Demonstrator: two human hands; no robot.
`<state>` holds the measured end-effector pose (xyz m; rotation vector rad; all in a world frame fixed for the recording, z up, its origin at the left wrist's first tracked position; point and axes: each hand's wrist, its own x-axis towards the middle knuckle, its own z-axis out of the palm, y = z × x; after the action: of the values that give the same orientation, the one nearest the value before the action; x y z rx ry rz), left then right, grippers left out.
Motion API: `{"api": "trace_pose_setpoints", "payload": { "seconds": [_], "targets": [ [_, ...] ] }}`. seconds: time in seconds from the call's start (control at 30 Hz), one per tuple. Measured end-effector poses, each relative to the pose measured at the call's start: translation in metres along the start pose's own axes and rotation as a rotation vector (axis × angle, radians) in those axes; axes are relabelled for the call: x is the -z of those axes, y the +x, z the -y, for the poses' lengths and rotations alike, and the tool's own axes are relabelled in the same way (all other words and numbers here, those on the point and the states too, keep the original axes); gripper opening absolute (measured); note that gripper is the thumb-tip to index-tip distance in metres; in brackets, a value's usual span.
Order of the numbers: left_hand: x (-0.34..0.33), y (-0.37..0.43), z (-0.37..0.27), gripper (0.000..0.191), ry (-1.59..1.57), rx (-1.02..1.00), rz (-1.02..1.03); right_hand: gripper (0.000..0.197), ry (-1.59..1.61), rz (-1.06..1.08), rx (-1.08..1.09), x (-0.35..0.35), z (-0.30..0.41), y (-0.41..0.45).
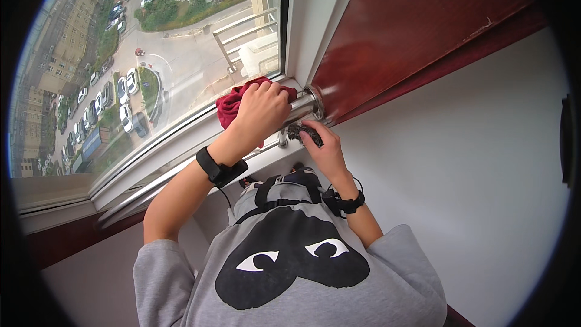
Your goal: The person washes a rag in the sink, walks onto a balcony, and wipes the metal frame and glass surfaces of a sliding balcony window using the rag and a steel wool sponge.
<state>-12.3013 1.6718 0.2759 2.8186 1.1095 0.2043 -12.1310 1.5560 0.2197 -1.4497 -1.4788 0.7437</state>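
My left hand (264,106) is bunched over a dark red cloth (229,105), pressing it at the window side of a polished metal rail (299,110). The fingertips lie out of sight in the folds or behind the rail. Just below the rail, my right hand (327,147) pinches a dark, wiry scouring pad (296,131), which looks like steel wool, between thumb and fingers. A round metal flange (316,101) joins the rail's end to the dark red wall panel (386,32). Whether the pad touches the metal I cannot tell.
A large window (181,54) on the left looks down on a street with parked cars. Its white frame (313,13) meets the red panel. A short metal post (282,138) stands beneath the rail on a white ledge (258,165). The white wall (454,145) is at right.
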Motion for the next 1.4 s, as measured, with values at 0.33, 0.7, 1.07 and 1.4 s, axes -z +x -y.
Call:
{"api": "trace_pose_setpoints", "payload": {
  "seconds": [0.33, 0.7, 1.07, 1.4],
  "targets": [
    [0.003, 0.031, 0.005, 0.019, 0.301, -0.025, -0.224, 0.027, 0.026, 0.003, -0.07, -0.005, -0.012, -0.002],
    [-0.004, 0.031, 0.021, 0.021, 0.452, -0.338, -0.023, 0.026, 0.014, -0.067, -0.104, -0.005, -0.01, -0.011],
    [-0.014, 0.037, 0.017, 0.046, 0.592, -0.314, 0.083, 0.027, -0.03, -0.082, -0.078, -0.011, -0.024, -0.012],
    [-0.007, 0.043, 0.022, 0.046, 0.517, -0.376, 0.094, 0.027, -0.044, -0.117, -0.109, 0.001, -0.026, -0.009]
  ]
}}
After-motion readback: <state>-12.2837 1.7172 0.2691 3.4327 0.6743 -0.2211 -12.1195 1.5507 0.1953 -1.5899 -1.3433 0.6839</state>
